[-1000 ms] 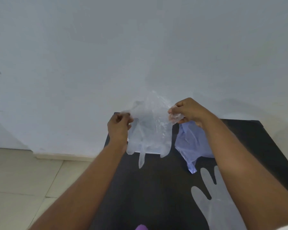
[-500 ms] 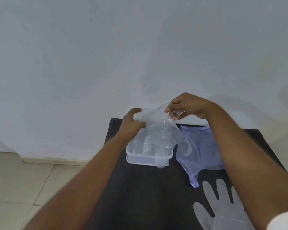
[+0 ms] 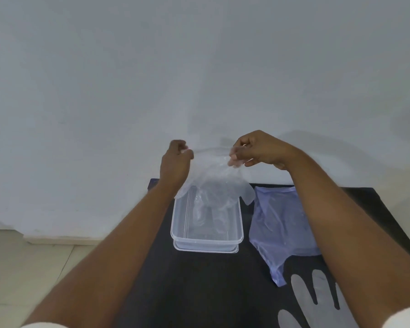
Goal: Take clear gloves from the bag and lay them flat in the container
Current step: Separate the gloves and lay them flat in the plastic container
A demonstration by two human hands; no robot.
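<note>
A clear plastic glove point(image 3: 219, 183) hangs between my two hands, cuff up, its fingers dipping into the clear rectangular container point(image 3: 206, 240) on the black table. My left hand point(image 3: 175, 164) pinches the glove's left cuff corner and my right hand point(image 3: 256, 150) pinches the right corner, both above the container's far end. The glove's thumb lies over the container's right rim. A bluish plastic bag point(image 3: 279, 228) lies flat to the right of the container. Another clear glove point(image 3: 315, 304) lies flat on the table near the bottom right, partly under my right forearm.
The black table point(image 3: 199, 292) stands against a white wall point(image 3: 199, 67). Pale floor tiles point(image 3: 21, 268) show to the left, beyond the table's left edge.
The glove has come down from hanging in front of the container to having its fingers inside it. Both hands moved farther from me, toward the wall, and the view tilted down.
</note>
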